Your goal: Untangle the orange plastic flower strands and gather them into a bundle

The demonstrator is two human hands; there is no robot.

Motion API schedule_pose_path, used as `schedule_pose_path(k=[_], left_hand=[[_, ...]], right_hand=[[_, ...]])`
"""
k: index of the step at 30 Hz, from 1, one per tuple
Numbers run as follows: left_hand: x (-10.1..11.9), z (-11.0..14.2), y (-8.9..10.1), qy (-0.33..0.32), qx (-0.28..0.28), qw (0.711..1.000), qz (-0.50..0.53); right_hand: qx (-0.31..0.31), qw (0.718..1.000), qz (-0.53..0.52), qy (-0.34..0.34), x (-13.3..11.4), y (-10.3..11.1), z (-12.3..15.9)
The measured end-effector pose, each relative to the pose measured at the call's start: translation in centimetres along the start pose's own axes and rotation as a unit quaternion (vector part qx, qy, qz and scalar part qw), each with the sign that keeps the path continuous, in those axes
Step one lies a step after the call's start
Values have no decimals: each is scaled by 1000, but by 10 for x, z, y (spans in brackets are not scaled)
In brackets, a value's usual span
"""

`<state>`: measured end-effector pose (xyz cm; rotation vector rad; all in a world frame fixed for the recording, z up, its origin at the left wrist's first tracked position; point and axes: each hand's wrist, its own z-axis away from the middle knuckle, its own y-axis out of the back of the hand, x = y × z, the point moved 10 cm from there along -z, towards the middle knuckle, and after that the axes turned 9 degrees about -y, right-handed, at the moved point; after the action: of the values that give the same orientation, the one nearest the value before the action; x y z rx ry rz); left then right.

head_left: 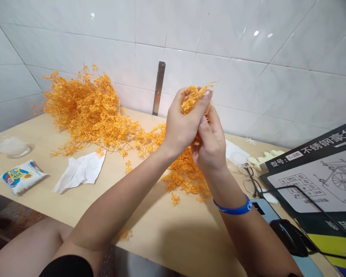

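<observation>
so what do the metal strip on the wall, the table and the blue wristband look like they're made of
Strip: metal, likely steel, going by its grey sheen and screw-like fixings.
Table: probably laminated board, smooth and pale with a faint satin look.
Wristband: likely silicone or rubber, a smooth, solid blue loop with white lettering.

Both arms reach forward; hands (pixel 194 129) meet, fingers curled inward.
</observation>
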<state>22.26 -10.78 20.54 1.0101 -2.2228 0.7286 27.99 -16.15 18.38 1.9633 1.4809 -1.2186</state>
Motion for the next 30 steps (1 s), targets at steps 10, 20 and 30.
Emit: schedule_pose_path(k=[10, 20, 30], left_hand=[[-11, -6, 4, 10, -10, 1000, -11], [-22, -21, 21, 69, 7, 998, -14], [-9, -29, 42, 57, 39, 996, -64]], right_hand=[[60, 989, 119, 66, -10, 13, 1], [41, 972, 213, 85, -26, 7, 5], [27, 985, 168, 19, 2, 22, -10]])
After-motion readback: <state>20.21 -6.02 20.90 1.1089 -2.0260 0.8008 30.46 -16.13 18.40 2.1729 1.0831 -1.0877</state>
